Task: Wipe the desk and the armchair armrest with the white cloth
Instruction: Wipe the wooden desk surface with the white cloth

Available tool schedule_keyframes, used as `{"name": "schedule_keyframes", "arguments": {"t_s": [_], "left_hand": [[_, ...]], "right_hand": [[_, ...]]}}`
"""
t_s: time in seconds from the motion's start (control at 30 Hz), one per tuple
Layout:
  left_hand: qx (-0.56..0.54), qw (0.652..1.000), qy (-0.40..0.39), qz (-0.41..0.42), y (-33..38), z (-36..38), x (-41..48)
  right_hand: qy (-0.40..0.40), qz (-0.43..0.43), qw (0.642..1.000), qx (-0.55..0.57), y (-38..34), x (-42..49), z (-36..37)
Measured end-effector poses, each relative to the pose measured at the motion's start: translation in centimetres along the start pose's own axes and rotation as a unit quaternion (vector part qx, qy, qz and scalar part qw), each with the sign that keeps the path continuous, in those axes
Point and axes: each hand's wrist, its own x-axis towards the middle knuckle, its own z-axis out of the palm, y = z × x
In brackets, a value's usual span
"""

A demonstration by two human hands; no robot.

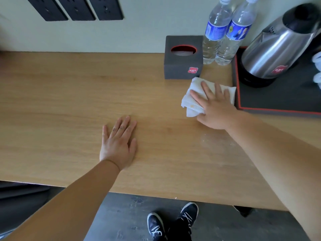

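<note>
We press the folded white cloth (192, 100) flat under our spread right hand (214, 108) for wiping pressure; our left hand (118, 145), open and empty, braces on the wooden counter (69, 105).

Your wooden surface (69, 101) carries a grey tissue box (183, 57), two water bottles (224, 35), a dark tray (278, 108) at the right, and the white cloth (192, 101) just beside the tray.

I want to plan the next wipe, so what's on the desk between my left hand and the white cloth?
Nothing: the head view shows only bare wooden desk between the flat left hand and the white cloth under the right hand.
</note>
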Motion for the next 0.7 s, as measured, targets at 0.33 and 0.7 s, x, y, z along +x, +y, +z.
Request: {"name": "schedule_keyframes", "arguments": {"t_s": [0.33, 0.7], "left_hand": [[0.003, 1.000, -0.009, -0.011, 0.4, -0.2, -0.2], [-0.029, 0.992, -0.104, 0.070, 9.5, 0.6, -6.8]], "right_hand": [[0.120, -0.051, 0.990, 0.055, -5.5, -9.2, 5.8], [0.041, -0.073, 0.976, 0.202, -9.0, -24.6, 4.4]]}}
